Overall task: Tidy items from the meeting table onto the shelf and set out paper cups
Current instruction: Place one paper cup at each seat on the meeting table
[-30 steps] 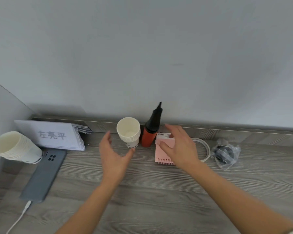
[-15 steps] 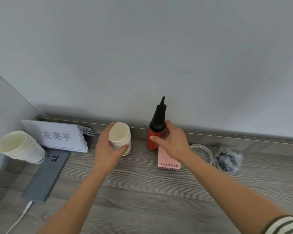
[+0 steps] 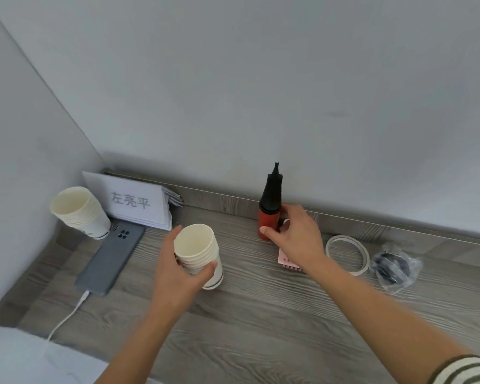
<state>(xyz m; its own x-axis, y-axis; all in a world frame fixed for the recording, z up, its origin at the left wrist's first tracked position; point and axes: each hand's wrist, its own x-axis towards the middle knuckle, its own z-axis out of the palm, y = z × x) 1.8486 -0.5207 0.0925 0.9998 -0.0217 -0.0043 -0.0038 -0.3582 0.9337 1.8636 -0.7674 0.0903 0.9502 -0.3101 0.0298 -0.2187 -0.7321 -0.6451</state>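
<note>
- The wood-grain surface [image 3: 261, 328] carries two stacks of paper cups, one phone and one tape ring.
- The left hand [image 3: 175, 275] has drawn its stack of paper cups [image 3: 198, 254] nearer and left of where it stood, fingers wrapped round it.
- The right hand [image 3: 297, 239] now pinches the red pump [image 3: 269, 214], covering most of the pink notebook [image 3: 288, 260].
- The grey phone [image 3: 111, 259] lies beside the second cup stack [image 3: 79, 212] and the name cards [image 3: 136, 203].
- The tape ring [image 3: 347, 253] sits just beside a bagged black item [image 3: 394, 267].

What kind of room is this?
Probably an office or meeting room: a folded name card sits on the wooden shelf beside stacked paper cups, a charging phone and tape.
</note>
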